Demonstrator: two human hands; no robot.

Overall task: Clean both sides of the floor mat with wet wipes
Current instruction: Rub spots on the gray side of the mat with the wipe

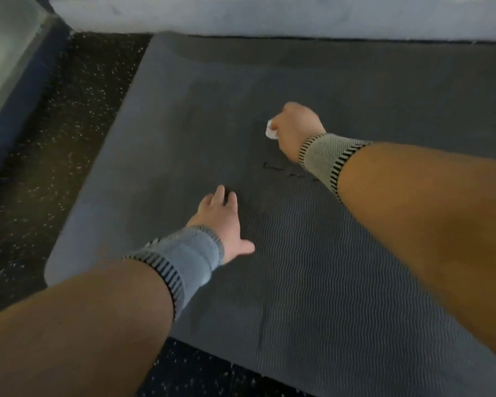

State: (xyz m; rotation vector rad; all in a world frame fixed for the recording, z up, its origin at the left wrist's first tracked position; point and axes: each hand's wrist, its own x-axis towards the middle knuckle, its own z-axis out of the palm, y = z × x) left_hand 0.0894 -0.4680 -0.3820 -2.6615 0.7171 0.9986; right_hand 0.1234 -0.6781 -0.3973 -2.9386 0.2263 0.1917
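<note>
Risk of bunching: dark grey ribbed foam floor mat (312, 267) flat on speckled black floor (55, 144), left hand (221, 222) splayed pressing it, right hand (297, 128) clutching crumpled white wet wipe (270, 132); hard scrubbing likely rucks unpinned far end

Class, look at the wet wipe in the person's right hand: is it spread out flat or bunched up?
Bunched up. Only a small white wad of the wet wipe shows, gripped by the right hand against the floor mat.
</note>
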